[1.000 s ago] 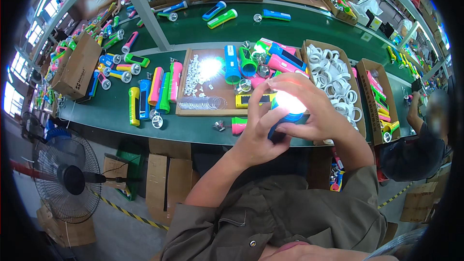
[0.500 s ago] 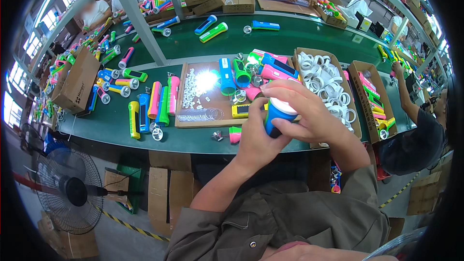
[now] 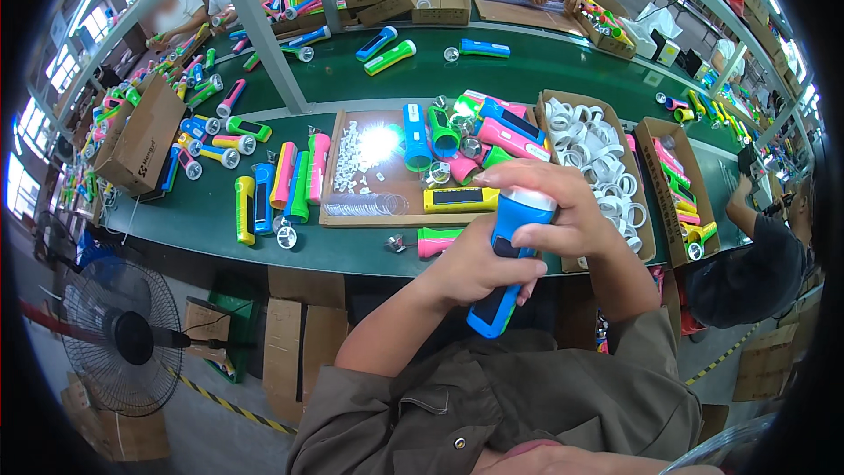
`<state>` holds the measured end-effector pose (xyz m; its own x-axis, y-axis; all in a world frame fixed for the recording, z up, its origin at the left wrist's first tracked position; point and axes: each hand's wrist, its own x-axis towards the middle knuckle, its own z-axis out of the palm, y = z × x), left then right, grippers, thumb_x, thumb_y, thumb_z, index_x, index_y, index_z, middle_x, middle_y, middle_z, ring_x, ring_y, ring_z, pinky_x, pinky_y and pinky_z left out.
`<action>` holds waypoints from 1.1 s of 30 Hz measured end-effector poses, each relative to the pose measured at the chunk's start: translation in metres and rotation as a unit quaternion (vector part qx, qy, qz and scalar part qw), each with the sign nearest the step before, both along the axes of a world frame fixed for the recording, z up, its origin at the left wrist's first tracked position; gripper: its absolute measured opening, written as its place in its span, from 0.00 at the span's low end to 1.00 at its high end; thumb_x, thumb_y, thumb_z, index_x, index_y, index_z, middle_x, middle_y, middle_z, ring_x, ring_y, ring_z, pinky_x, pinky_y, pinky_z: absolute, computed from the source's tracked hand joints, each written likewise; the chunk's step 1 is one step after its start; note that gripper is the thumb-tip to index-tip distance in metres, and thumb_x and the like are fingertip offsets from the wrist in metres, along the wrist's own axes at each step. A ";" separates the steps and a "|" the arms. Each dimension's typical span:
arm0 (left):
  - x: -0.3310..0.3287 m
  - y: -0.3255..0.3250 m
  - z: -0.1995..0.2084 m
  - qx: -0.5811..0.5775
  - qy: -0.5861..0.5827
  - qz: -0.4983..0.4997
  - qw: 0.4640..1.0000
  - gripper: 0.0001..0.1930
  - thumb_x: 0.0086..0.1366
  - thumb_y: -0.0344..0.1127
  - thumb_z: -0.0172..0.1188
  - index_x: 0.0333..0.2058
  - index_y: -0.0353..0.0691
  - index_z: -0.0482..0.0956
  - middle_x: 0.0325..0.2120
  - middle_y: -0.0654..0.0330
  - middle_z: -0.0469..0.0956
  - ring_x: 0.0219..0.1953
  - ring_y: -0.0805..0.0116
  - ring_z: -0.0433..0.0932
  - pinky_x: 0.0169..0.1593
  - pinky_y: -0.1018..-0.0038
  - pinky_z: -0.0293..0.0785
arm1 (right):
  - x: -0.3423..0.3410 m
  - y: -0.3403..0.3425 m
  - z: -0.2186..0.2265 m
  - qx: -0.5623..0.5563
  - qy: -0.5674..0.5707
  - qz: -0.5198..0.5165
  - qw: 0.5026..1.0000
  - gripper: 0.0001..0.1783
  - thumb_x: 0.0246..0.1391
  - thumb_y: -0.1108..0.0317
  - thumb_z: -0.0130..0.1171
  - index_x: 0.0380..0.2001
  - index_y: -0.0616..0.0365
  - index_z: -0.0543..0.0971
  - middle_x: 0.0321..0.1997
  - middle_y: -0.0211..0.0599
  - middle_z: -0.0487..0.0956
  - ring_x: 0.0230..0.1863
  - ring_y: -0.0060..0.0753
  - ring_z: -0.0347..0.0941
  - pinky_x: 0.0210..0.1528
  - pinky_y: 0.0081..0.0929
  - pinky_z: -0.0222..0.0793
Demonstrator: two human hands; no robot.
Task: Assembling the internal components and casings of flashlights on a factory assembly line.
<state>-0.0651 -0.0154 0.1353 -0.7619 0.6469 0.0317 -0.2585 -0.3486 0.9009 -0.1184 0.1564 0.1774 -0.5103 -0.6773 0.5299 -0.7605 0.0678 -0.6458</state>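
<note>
- The left hand [image 3: 482, 266] is wrapped round the middle of a blue flashlight [image 3: 515, 223] and hides part of it.
- The right hand [image 3: 567, 211] is half curled, thumb and fingers round its white top [image 3: 529, 200]; some fingertips are hidden.
- The flashlight tips across the near edge of the green bench [image 3: 343, 247].
- Bright glare [image 3: 380, 145] hides part of the tray [image 3: 378, 221].
- A fan [image 3: 132, 337] is over the gray floor [image 3: 220, 435], near the bench's front left corner.

From the head, one wide fisheye looks down and forward, near above the grip of left hand [image 3: 482, 266] and right hand [image 3: 556, 215], spanning the shirt [image 3: 545, 391] behind it and the green table [image 3: 198, 224] beyond.
</note>
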 end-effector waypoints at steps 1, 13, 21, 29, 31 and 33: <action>0.002 0.001 0.003 0.022 -0.013 -0.017 1.000 0.11 0.56 0.26 0.62 0.36 0.35 0.70 0.23 0.58 0.75 0.22 0.69 0.78 0.25 0.72 0.76 | 0.000 0.000 0.000 0.001 0.000 0.000 1.000 0.30 0.48 0.56 0.66 0.51 0.64 0.78 0.51 0.48 0.81 0.55 0.47 0.77 0.60 0.40 0.68; -0.021 0.019 -0.018 -0.269 0.327 0.366 0.829 0.26 0.52 0.34 0.70 0.48 0.31 0.71 0.33 0.46 0.82 0.38 0.49 0.84 0.39 0.63 0.79 | -0.023 0.006 0.011 0.010 0.041 -0.004 0.999 0.20 0.54 0.65 0.59 0.49 0.59 0.79 0.49 0.44 0.80 0.50 0.42 0.77 0.54 0.36 0.72; -0.030 0.022 -0.024 -0.371 0.393 0.413 0.733 0.22 0.52 0.30 0.68 0.45 0.33 0.72 0.27 0.50 0.81 0.32 0.53 0.83 0.36 0.60 0.77 | -0.035 -0.017 0.023 0.166 -0.124 -0.066 0.976 0.30 0.70 0.47 0.38 0.47 0.67 0.75 0.43 0.48 0.76 0.43 0.41 0.73 0.53 0.34 0.67; -0.007 -0.001 -0.002 -0.038 0.042 -0.065 0.996 0.12 0.57 0.26 0.65 0.39 0.35 0.74 0.22 0.60 0.76 0.22 0.67 0.78 0.25 0.73 0.75 | -0.026 -0.013 0.027 0.113 -0.004 0.238 0.965 0.24 0.67 0.54 0.46 0.50 0.63 0.79 0.56 0.50 0.77 0.61 0.47 0.72 0.60 0.39 0.67; -0.001 -0.002 0.006 -0.040 0.051 -0.067 0.996 0.10 0.56 0.26 0.66 0.36 0.36 0.75 0.21 0.60 0.76 0.22 0.69 0.78 0.24 0.74 0.75 | -0.015 -0.015 0.033 0.143 0.024 0.203 0.968 0.23 0.66 0.54 0.46 0.49 0.62 0.79 0.56 0.49 0.78 0.60 0.47 0.72 0.60 0.39 0.67; -0.013 -0.003 -0.011 -0.170 0.301 0.199 0.917 0.14 0.53 0.28 0.69 0.37 0.33 0.76 0.23 0.55 0.78 0.24 0.60 0.80 0.28 0.69 0.76 | -0.006 -0.022 0.050 0.238 0.015 0.101 0.966 0.23 0.64 0.58 0.47 0.49 0.65 0.79 0.54 0.55 0.78 0.59 0.54 0.72 0.63 0.44 0.64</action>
<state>-0.0781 -0.0180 0.1248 -0.8506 0.3722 0.3715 0.4074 0.0197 0.9131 -0.1243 0.1348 0.2278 -0.3311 -0.9322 0.1463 -0.8070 0.1994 -0.5558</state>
